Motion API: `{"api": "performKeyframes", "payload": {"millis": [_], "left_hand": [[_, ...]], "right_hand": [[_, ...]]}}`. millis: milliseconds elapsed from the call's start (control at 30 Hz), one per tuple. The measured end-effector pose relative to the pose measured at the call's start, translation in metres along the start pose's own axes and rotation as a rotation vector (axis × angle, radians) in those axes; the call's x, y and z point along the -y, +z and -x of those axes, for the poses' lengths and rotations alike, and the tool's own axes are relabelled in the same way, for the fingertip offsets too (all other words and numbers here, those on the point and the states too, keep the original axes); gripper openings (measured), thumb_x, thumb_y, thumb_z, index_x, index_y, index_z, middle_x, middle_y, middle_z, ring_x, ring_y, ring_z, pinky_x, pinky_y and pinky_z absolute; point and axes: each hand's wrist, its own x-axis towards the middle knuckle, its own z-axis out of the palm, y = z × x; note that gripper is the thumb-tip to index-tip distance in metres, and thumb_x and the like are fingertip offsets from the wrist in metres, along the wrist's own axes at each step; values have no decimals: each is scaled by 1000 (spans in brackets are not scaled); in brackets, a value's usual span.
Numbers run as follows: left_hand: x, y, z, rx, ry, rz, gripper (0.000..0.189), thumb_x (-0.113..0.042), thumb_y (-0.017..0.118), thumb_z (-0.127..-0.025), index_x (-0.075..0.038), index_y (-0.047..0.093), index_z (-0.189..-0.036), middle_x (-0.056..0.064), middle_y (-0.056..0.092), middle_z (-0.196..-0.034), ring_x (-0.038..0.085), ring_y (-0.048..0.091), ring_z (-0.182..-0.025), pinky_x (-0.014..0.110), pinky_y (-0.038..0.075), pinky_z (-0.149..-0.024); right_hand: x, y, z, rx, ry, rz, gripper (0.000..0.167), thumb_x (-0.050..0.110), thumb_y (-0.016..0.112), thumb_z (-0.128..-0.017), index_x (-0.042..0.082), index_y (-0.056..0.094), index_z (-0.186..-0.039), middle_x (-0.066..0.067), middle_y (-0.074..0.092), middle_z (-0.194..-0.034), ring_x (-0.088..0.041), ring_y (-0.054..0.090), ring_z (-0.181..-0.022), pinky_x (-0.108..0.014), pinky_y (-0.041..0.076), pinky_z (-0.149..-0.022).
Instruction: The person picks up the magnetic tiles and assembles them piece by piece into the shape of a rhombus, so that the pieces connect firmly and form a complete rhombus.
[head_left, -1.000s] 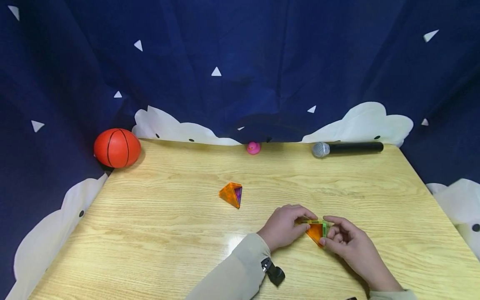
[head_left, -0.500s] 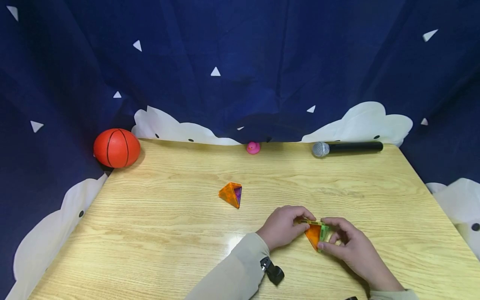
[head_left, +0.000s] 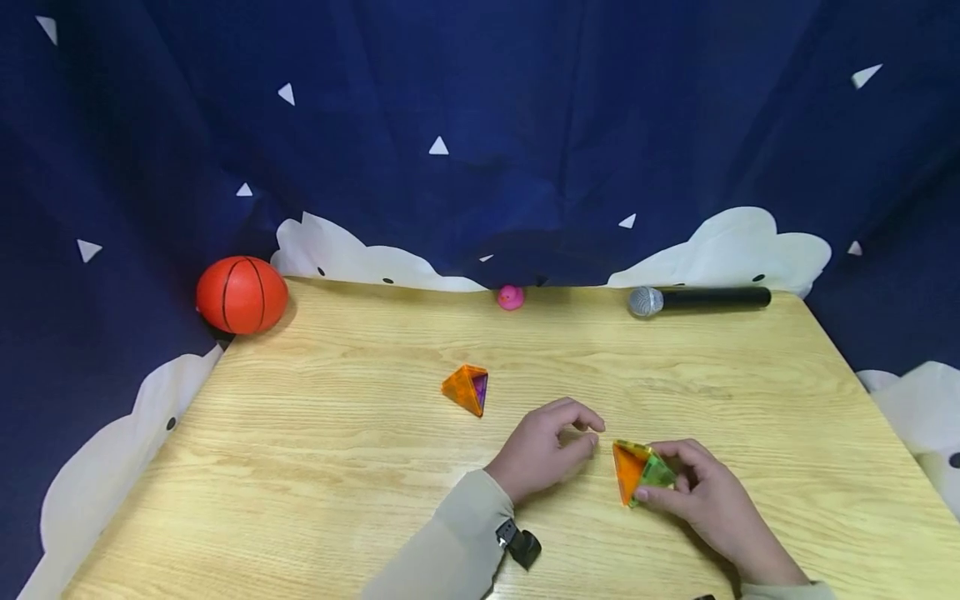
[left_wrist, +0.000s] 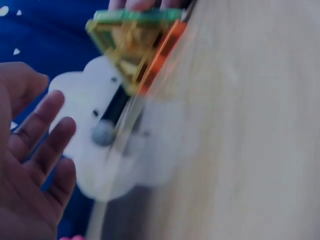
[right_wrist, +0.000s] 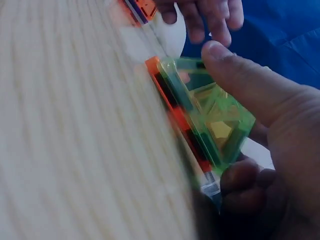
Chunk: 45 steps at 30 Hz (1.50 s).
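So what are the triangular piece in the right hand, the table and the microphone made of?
The triangular piece: probably glossy plastic, as its translucent green side lets yellow show through.
The table: wood or printed laminate, smooth, with pale visible grain.
The microphone: silvery head, apparently metal mesh; smooth black handle, plastic or painted metal.

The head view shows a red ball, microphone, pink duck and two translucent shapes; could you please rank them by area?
1. Red ball
2. Microphone
3. Held shape and loose shape, unranked: the held one is nearer and the right hand partly covers it
4. Pink duck
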Motion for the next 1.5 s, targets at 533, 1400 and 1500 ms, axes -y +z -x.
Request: {"api": "performKeyframes", "payload": {"millis": [533,1400,1500], "left_hand": [[24,-84,3,-448,39,-154,22,-8,66,-93,-12,72,-114,-3,61,-132,15,58,-117,40,51,-89],[62,-110,26,-153,-392,92,53,-24,70,-96,-20,53,-146,7,56,-141,28,57,-124,45,48,-102],[61,-107,25,-126,-391,42,47,-23,69,-97,-21,57,-142,6,62,-133,25,59,-117,43,48,-100]], "right_hand": [[1,2,-1,-62,42,51,29,26,82,-84,10,73,-107,3,62,-84,-9,49,-67,-23,41,-57],[-2,3,1,-61,34,-1,23,22,82,-85,12,73,-104,3,60,-80,-9,49,-63,-24,42,-56],[-2,4,0,-79,20,12,24,22,83,-84,13,74,-103,4,61,-83,-8,49,-65,-23,42,-57]]}}
